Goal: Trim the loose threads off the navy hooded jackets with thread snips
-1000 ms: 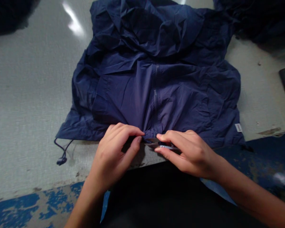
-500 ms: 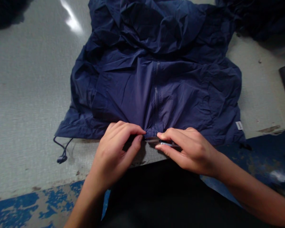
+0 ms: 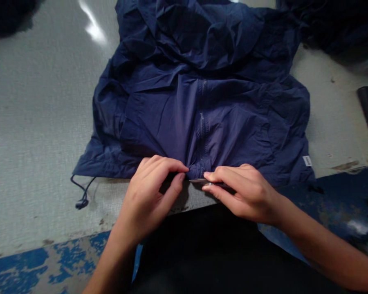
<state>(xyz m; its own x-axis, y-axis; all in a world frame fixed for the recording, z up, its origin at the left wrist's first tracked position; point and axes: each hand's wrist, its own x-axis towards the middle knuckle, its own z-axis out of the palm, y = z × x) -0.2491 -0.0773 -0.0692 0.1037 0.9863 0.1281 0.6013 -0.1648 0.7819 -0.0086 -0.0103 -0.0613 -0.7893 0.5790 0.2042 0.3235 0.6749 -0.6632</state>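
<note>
Squeezing the metal snips (image 3: 210, 184), right hand (image 3: 248, 194) has the blades (image 3: 197, 180) nearly together at the hem (image 3: 196, 173), versus apart a moment ago; likely mid-snip. Left hand (image 3: 150, 192) pinches that hem by the zip (image 3: 203, 126), navy garment (image 3: 162, 118) spread on table (image 3: 33, 143).

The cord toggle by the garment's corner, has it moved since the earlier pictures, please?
No: the cord toggle shows no clear shift in any direction against the dark mark on the table.
</note>
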